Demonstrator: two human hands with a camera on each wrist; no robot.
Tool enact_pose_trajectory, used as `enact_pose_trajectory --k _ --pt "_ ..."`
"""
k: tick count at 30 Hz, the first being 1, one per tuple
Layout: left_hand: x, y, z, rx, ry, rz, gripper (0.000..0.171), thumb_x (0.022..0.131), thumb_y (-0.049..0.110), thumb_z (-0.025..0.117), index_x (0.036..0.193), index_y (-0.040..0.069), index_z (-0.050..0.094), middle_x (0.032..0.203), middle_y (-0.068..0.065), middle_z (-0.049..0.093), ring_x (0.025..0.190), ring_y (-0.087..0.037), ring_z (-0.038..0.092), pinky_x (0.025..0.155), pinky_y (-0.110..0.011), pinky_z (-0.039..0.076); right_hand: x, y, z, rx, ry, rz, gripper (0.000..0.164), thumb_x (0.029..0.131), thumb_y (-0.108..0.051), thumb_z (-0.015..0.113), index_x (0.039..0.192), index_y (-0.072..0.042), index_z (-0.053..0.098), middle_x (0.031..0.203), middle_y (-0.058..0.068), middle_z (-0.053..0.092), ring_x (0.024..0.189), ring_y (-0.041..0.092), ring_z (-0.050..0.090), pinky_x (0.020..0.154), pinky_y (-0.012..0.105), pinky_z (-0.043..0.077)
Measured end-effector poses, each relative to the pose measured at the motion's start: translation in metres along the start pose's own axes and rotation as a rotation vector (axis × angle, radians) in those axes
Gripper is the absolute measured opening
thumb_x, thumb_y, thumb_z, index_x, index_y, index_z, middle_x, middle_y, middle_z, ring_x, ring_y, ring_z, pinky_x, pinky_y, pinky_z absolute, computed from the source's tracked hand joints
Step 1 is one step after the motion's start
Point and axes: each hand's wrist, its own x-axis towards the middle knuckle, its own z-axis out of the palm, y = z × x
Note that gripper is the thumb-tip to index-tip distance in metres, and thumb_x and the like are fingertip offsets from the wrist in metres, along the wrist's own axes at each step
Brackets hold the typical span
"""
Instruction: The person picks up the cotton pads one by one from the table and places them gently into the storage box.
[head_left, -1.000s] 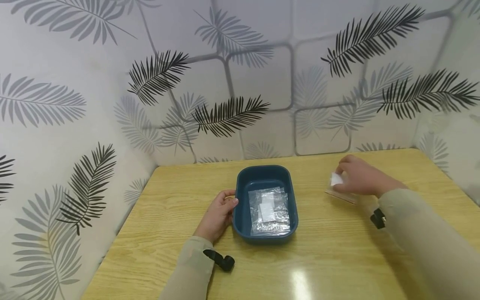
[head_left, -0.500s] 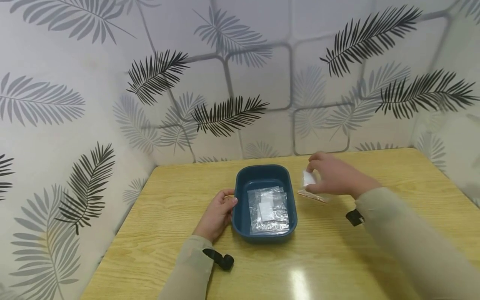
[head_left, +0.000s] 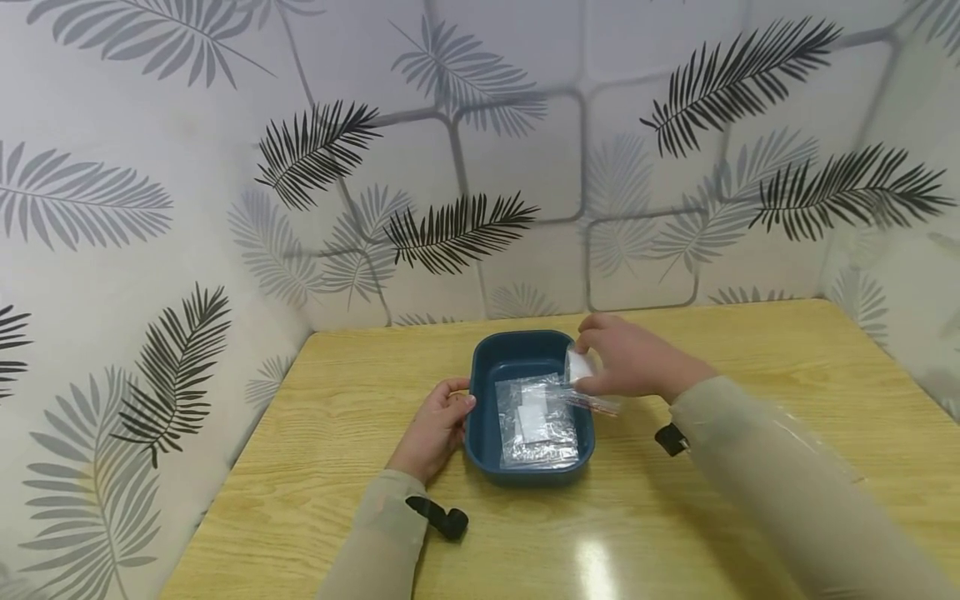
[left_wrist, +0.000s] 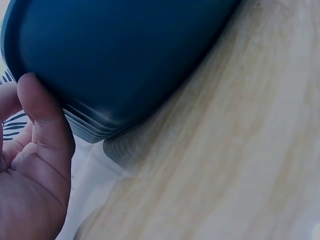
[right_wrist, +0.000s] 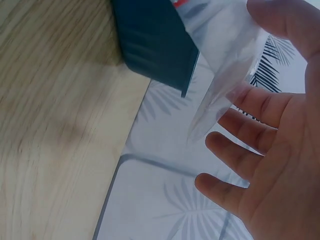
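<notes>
A dark blue plastic tub [head_left: 529, 477] stands on the wooden table. My left hand [head_left: 430, 431] holds its left rim, the thumb at the edge in the left wrist view. Inside lie clear plastic bags [head_left: 558, 456] with white patches, overlapping so that I cannot tell them apart. Over the tub's right rim, my right hand [head_left: 637, 358] pinches another clear zip bag [head_left: 581, 367] between thumb and forefinger. It has a white patch and a reddish strip along its lower edge. The right wrist view shows this bag [right_wrist: 227, 45] hanging, with the other fingers spread.
The wood-grain table [head_left: 322, 417] meets a wall [head_left: 525, 258] with a leaf pattern at its back edge. Both sleeves carry a black strap, one at the left wrist [head_left: 442, 518] and one at the right [head_left: 671, 438].
My right hand has carried the zip bag leftward from the right part of the table to above the tub's right rim. The left hand and the tub have stayed in place.
</notes>
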Motion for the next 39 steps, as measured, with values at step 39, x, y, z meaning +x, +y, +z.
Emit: enact_pose_trajectory --k 39 --pt "-0.001 0.003 0.003 0.02 -0.034 0.002 0.037 0.105 0.01 0.052 0.14 0.002 0.042 0.093 -0.005 0.062 0.07 -0.013 0.059 0.065 -0.028 0.054 0.06 -0.047 0.024 -0.2 -0.073 0.032 0.058 0.083 -0.048 0.073 0.126 -0.009 0.068 0.149 0.015 0.046 0.133 0.036 0.046 0.104 0.053 0.042"
